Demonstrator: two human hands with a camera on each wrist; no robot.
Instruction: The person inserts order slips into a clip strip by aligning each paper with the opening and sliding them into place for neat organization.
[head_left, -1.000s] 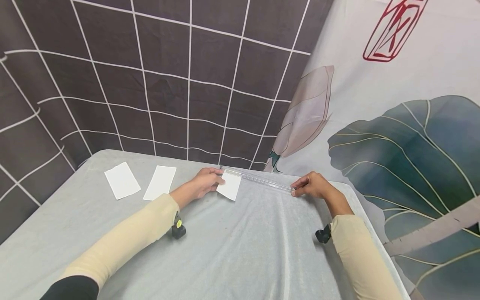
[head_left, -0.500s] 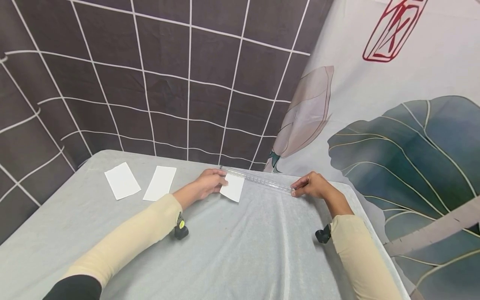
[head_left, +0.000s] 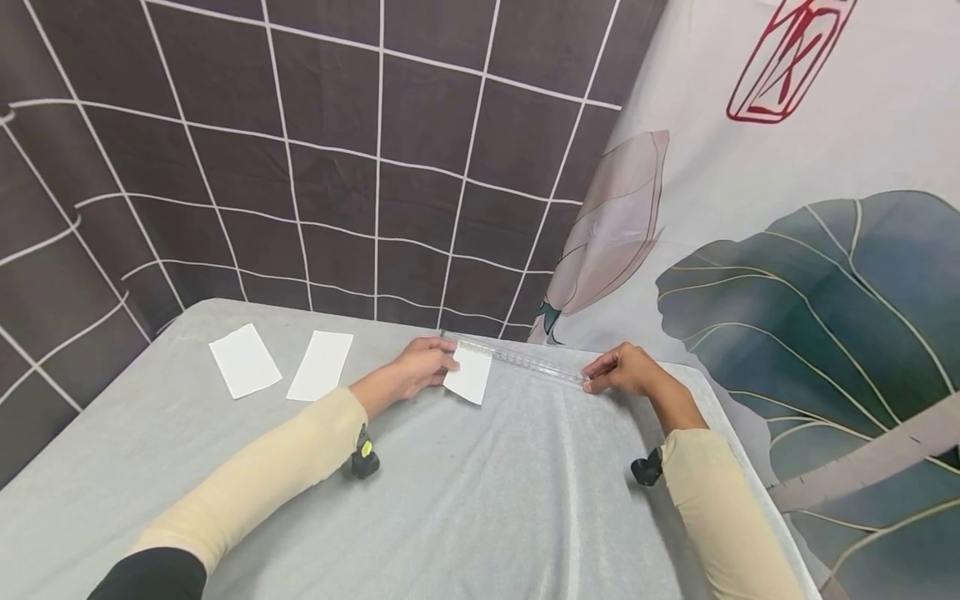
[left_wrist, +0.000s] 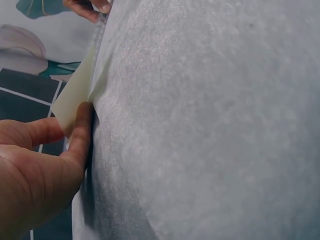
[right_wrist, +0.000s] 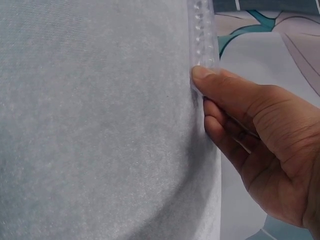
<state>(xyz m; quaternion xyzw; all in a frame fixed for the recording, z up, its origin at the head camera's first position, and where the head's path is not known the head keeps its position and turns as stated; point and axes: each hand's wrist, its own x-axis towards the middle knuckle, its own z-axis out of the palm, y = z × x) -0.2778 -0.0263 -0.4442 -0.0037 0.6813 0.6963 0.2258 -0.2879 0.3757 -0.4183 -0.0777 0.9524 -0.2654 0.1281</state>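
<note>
In the head view my left hand [head_left: 422, 367] pinches the left edge of a small white paper card [head_left: 469, 375] near the table's far edge. The left wrist view shows that card [left_wrist: 77, 95] between the thumb and a finger, bent and partly lifted off the cloth. A clear plastic ruler [head_left: 528, 362] runs along the far edge, overlapping the card's top. My right hand [head_left: 624, 369] pinches the ruler's right end. Close up in the right wrist view, the ruler [right_wrist: 202, 30] has a row of bumps or holes, and the thumb lies on its end.
Two more white cards [head_left: 245, 361] lie flat on the left of the table. A pale grey cloth [head_left: 465, 500] with creases covers the tabletop. Behind stand a dark grid-patterned curtain [head_left: 330, 192] and a leaf-printed hanging [head_left: 810, 317].
My left hand and the card have slid slightly to the right along the ruler, mostly in the first half second. The right hand and ruler have stayed in place.
</note>
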